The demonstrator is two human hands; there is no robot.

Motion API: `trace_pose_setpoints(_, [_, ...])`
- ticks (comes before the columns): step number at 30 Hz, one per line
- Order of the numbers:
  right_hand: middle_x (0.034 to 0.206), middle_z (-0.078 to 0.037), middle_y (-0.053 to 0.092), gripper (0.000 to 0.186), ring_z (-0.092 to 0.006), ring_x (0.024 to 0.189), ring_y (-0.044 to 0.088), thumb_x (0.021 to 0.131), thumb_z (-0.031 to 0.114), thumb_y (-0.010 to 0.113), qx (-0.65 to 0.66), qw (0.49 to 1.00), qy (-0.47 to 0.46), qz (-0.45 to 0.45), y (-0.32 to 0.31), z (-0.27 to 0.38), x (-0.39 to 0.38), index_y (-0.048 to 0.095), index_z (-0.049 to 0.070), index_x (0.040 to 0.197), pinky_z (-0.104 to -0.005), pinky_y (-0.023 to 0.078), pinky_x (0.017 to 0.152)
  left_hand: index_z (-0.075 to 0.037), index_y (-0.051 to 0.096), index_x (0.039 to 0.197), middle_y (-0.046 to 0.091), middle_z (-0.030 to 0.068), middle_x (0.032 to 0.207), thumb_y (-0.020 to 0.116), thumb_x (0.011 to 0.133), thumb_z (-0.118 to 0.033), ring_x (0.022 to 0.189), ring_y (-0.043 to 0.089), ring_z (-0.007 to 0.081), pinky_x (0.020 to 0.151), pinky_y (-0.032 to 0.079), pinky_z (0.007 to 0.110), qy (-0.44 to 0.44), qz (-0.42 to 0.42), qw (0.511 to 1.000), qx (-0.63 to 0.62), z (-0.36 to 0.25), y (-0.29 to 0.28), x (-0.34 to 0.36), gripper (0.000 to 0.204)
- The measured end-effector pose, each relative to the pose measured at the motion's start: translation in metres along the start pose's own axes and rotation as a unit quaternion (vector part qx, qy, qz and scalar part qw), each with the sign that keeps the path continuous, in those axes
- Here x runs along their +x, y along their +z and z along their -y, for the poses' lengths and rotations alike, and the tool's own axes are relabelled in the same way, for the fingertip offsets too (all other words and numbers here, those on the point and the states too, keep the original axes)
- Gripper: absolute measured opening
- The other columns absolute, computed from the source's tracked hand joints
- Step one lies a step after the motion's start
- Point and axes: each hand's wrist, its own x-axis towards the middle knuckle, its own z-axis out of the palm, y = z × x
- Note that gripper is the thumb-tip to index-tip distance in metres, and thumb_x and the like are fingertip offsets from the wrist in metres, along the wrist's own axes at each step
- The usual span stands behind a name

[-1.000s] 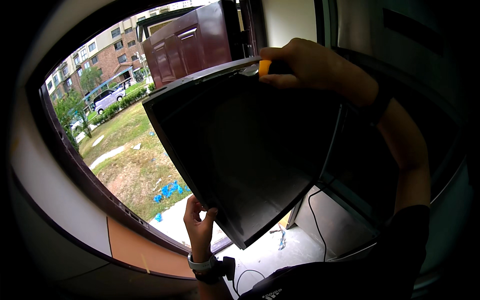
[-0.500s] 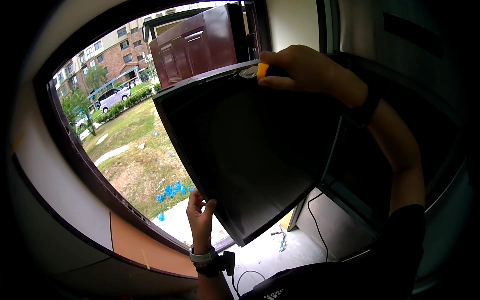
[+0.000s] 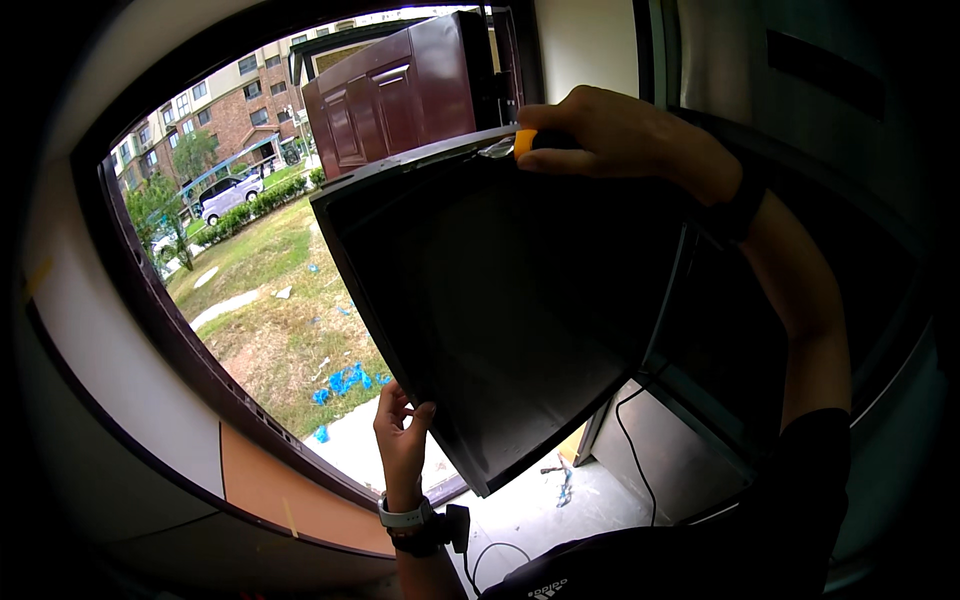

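Dark panel [image 3: 500, 320], in the head view, is tilted in front of the person, overlapping the lower edge of the maroon door [image 3: 400, 100] behind it. Its raised rim faces the person, perhaps so that the edges can be reached from this side.

At the panel's upper rim, the right hand [image 3: 605, 130] is curled around an orange-ended tool [image 3: 524, 144], most of which the fingers hide. A shiny grey piece [image 3: 495, 149] lies just left of the orange end, along the rim; whether it belongs to the tool, I cannot tell. The hand's height seems to suit working at that edge.

On the panel's lower left edge, the left hand [image 3: 402, 430] pinches the rim, thumb in front and fingers curled at the side; how far they reach behind is hidden. This low grip likely steadies the panel against pressure from above.

Below and right of the panel are a metallic surface [image 3: 655, 465] and a thin black cable [image 3: 630, 440], hanging apart from both hands. Grass [image 3: 265, 270] shows left of the panel, through the opening.
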Motion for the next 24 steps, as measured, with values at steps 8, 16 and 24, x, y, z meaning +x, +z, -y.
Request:
trace_pose_setpoints(8, [0.045,-0.004,0.041,0.051,-0.0166,0.039,0.045,0.095,0.052,0.053,0.011,1.0,-0.017,-0.009,0.003,-0.005,0.003,0.061,0.005,0.111,-0.0346,0.038,0.048,-0.004,0.058,0.111,0.064,0.0008,0.095,0.075,0.085,-0.025,0.081,0.056,0.0082,0.074,0.043,0.024,-0.004,-0.006,1.0,-0.004,-0.004,0.002,0.0,0.038])
trace_pose_setpoints(16, [0.049,-0.007,0.053,0.054,-0.0186,0.045,0.055,0.094,0.055,0.053,0.007,1.0,-0.002,0.004,-0.001,-0.003,0.003,0.065,0.006,0.11,-0.0349,0.044,0.05,-0.004,0.058,0.111,0.063,0.0005,0.094,0.075,0.085,-0.025,0.08,0.055,0.0078,0.073,0.043,0.023,-0.003,-0.002,1.0,0.005,-0.004,0.002,0.001,0.038])
trace_pose_setpoints(24, [0.05,-0.009,0.049,0.042,-0.0214,0.046,0.051,0.095,0.043,0.056,-0.001,1.0,-0.001,-0.014,0.0,0.007,0.005,0.06,0.004,0.11,-0.0372,0.041,0.052,-0.003,0.058,0.113,0.064,0.0015,0.096,0.075,0.085,-0.025,0.08,0.056,0.0085,0.073,0.044,0.023,0.006,-0.016,1.0,0.005,-0.008,0.0,-0.005,0.039])
